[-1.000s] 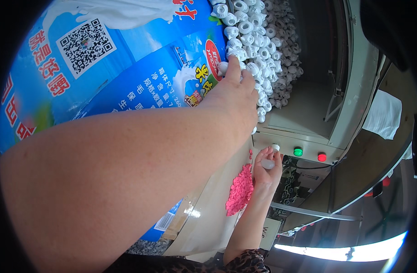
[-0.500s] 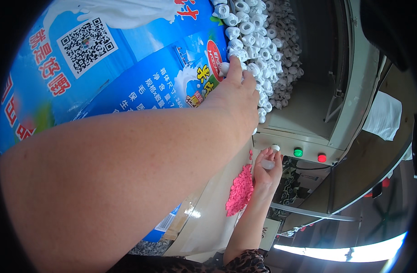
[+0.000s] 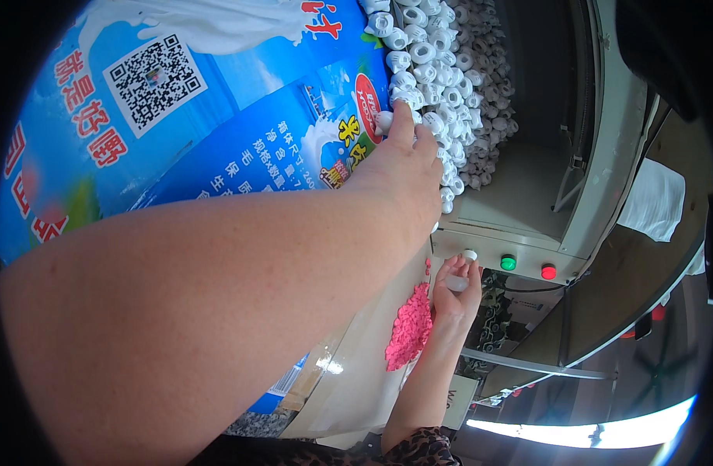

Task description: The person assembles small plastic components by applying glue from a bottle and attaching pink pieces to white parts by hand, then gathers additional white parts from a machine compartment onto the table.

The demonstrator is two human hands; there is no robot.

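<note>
My left hand (image 3: 407, 159) lies at the edge of a pile of small white plastic ring-shaped pieces (image 3: 449, 93). Its index finger is stretched out, with the tip against pieces in the pile; the thumb is hidden. Lower down, my right hand (image 3: 459, 287) is curled, palm up, around a short translucent white plastic piece (image 3: 456, 283). Its fingertips come near a white round button (image 3: 470, 255) on the machine's panel. Beside the right wrist, a heap of small pink pieces (image 3: 409, 330) rests on a pale surface.
A large blue printed package sheet (image 3: 240, 85) fills the left side, against the white pile. The pale machine housing (image 3: 488, 241) carries a green button (image 3: 509, 262) and a red button (image 3: 549, 272). A white cloth or sheet (image 3: 653, 200) hangs at the right, above a bright lamp (image 3: 589, 436).
The view has shifted very slightly. Both hands keep nearly the same places and finger positions.
</note>
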